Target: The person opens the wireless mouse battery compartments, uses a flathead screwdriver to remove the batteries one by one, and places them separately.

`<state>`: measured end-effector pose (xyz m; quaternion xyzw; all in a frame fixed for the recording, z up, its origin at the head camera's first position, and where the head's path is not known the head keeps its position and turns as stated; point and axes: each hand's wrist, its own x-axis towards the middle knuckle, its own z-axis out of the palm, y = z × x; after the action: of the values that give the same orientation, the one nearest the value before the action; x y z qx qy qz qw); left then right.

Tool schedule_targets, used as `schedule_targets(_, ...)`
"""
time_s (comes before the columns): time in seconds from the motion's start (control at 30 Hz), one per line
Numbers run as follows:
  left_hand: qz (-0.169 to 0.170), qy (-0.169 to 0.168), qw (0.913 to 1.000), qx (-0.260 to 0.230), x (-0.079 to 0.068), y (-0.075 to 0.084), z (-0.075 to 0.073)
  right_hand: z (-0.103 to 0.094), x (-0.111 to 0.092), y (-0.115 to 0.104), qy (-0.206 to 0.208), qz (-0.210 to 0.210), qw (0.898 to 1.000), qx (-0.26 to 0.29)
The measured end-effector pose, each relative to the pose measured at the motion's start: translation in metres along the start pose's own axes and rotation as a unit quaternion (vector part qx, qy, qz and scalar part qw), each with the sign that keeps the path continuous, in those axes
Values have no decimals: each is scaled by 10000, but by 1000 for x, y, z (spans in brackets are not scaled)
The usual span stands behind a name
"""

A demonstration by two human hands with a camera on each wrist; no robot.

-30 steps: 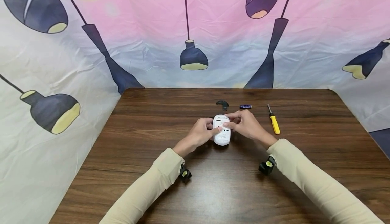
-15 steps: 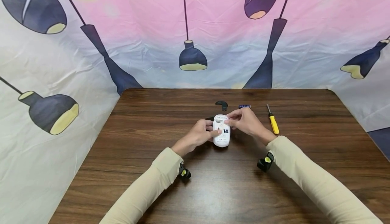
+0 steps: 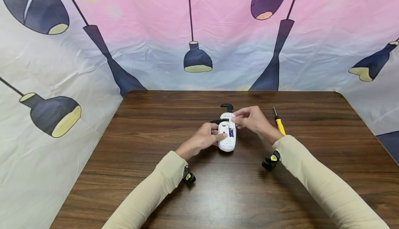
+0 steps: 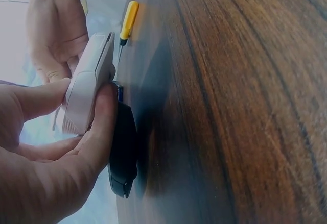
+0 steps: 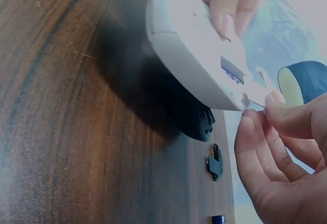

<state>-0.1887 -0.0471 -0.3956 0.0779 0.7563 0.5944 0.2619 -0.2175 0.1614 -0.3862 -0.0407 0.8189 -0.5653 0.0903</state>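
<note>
A white computer mouse [image 3: 226, 145] is held underside up above the table by my left hand [image 3: 203, 135], whose thumb lies on its underside. At its far end, my right hand [image 3: 253, 121] pinches the white battery cover [image 5: 257, 92], which has slid partly off the mouse body. A blue battery [image 3: 231, 132] shows inside the uncovered compartment. Below the white mouse, a black mouse [image 4: 122, 150] rests on the table, mostly hidden in the head view. Just beyond lies a curved black cover [image 3: 227, 106].
A yellow-handled screwdriver [image 3: 280, 126] lies to the right, partly behind the right forearm. Another blue battery [image 5: 218, 219] sits on the wooden table [image 3: 149, 132], hidden in the head view by my right hand. A printed cloth [image 3: 162, 63] hangs behind the table.
My right hand has moved away from me, drawing the white cover off the mouse's far end and exposing the blue battery. My left hand has kept its grip nearly in place.
</note>
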Motion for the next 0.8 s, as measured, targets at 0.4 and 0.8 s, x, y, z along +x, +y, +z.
schedule_targets(0.4, 77, -139, 9998, -144, -2, 0, -1, -16, 6, 2, 67, 172, 9955, 934)
schedule_targets(0.8, -191, -128, 9996, -171, -14, -5, -9, -28, 10, 25, 157, 315, 9990, 270)
